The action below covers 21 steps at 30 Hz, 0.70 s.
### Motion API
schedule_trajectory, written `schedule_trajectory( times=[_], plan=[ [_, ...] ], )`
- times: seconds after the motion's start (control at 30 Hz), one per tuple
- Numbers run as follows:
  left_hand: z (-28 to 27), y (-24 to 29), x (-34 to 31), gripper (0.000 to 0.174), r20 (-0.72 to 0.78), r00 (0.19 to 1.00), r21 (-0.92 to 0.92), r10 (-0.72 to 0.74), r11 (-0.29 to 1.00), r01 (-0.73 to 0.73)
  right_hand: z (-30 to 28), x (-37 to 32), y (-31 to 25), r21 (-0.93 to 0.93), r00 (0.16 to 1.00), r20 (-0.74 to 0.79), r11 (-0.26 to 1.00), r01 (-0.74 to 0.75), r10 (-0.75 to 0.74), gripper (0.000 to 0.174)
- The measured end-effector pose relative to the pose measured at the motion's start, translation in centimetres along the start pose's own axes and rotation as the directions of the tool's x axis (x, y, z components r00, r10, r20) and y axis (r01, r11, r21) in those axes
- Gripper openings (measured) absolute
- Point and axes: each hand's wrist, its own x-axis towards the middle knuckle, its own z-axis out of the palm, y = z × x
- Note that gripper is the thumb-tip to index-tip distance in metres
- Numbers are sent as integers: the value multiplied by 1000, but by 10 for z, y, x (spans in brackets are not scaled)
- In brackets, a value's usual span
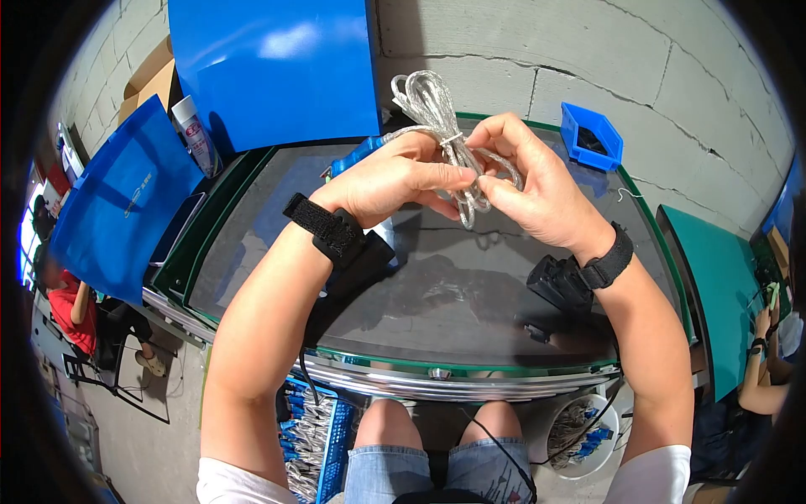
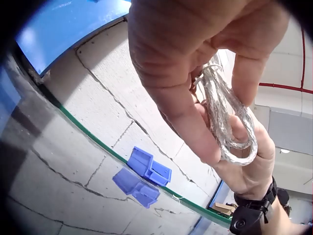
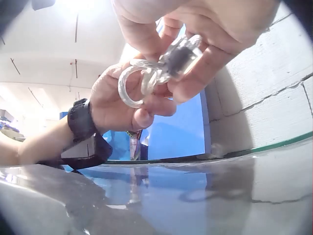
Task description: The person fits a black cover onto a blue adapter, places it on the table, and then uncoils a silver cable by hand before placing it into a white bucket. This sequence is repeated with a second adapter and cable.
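Observation:
A coiled silver braided cable (image 1: pixel 430 105) is held up above the dark table, with a thin white tie (image 1: pixel 452 139) around its middle. My left hand (image 1: pixel 395 178) grips the coil, its thumb lying across the strands. From the far side of that hand a blue connector (image 1: pixel 357 156) on the cable sticks out. My right hand (image 1: pixel 537 185) pinches the cable from the right with thumb and fingers. In the right wrist view, a dark cylinder in a clear cover (image 3: pixel 182 61) sits between the right fingers. Loop ends (image 2: pixel 239 155) hang below the left fingers in the left wrist view.
A blue bin (image 1: pixel 592 139) stands at the table's back right corner. Blue panels (image 1: pixel 277 71) and a spray can (image 1: pixel 196 134) stand at the back left. Below the front edge are a blue basket (image 1: pixel 340 449) and a white bucket (image 1: pixel 609 445) of cables. People sit at both sides.

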Motion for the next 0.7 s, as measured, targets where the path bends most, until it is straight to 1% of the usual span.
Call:
schedule_trajectory(
  times=[0.03, 0.07, 0.1, 0.13, 0.17, 0.27, 0.3, 0.33, 0.37, 0.4, 0.47, 0.53, 0.6, 0.67, 0.7],
  plan=[
    [0, 0, 0, 43, -37, 999, 0, -8, 1000, 8, -2, 0, 2, -11, 1000, 15, 1000, 21, -21, 31],
    [-1, 1, 0, 43, -38, 999, 0, -7, 1000, 7, -3, 0, 3, -22, 999, 31, 999, 42, -41, 28],
    [-2, 1, 0, 46, -59, 998, -14, -4, 1000, 3, -2, 0, 1, -23, 999, 32, 999, 43, -42, 28],
    [-3, 1, 0, 51, -80, 997, -29, -1, 1000, -2, -2, -1, -2, -28, 996, 67, 998, 58, -56, 28],
    [-3, 1, 0, 51, -82, 997, -30, 0, 1000, -2, -1, -1, -4, -33, 992, 102, 997, 73, -70, 29],
    [-3, 1, 0, 52, -107, 994, -35, 25, 999, -29, -3, -1, 1, -24, 991, 122, 998, 52, -49, 32],
    [-6, -1, 2, 48, -34, 999, -26, 37, 999, -38, -4, 0, 1, -24, 991, 124, 998, 52, -48, 32],
    [-7, -2, 3, 45, 38, 998, -16, 48, 999, -47, -4, 0, 2, 16, 990, 136, 999, 44, -46, 33],
    [-8, -2, 3, 45, 37, 998, -17, 47, 999, -47, -5, 1, 2, 55, 988, 146, 998, 36, -44, 33],
    [-8, -1, 2, 41, 55, 997, 1, 53, 999, -53, -6, 1, 1, 55, 988, 146, 998, 36, -44, 33],
    [-8, -1, 2, 38, 73, 996, 18, 58, 998, -60, -8, 0, -2, 243, 982, 181, 965, -98, 54, 28],
    [-8, -2, 3, 45, 66, 996, 42, 67, 997, -70, -10, 1, 0, 231, 986, 162, 969, -84, 46, 26],
    [-8, -3, 3, 43, 58, 997, 34, 54, 998, -56, -11, 2, 2, 218, 989, 141, 973, -69, 39, 24],
    [-8, -3, 2, 40, 50, 998, 25, 41, 999, -42, -10, 2, 3, 200, 992, 123, 979, -26, 1, 23],
    [-9, -1, 2, 40, 79, 997, 12, 27, 1000, -28, -10, 1, 3, 200, 992, 123, 979, -26, 1, 23]
  ],
)
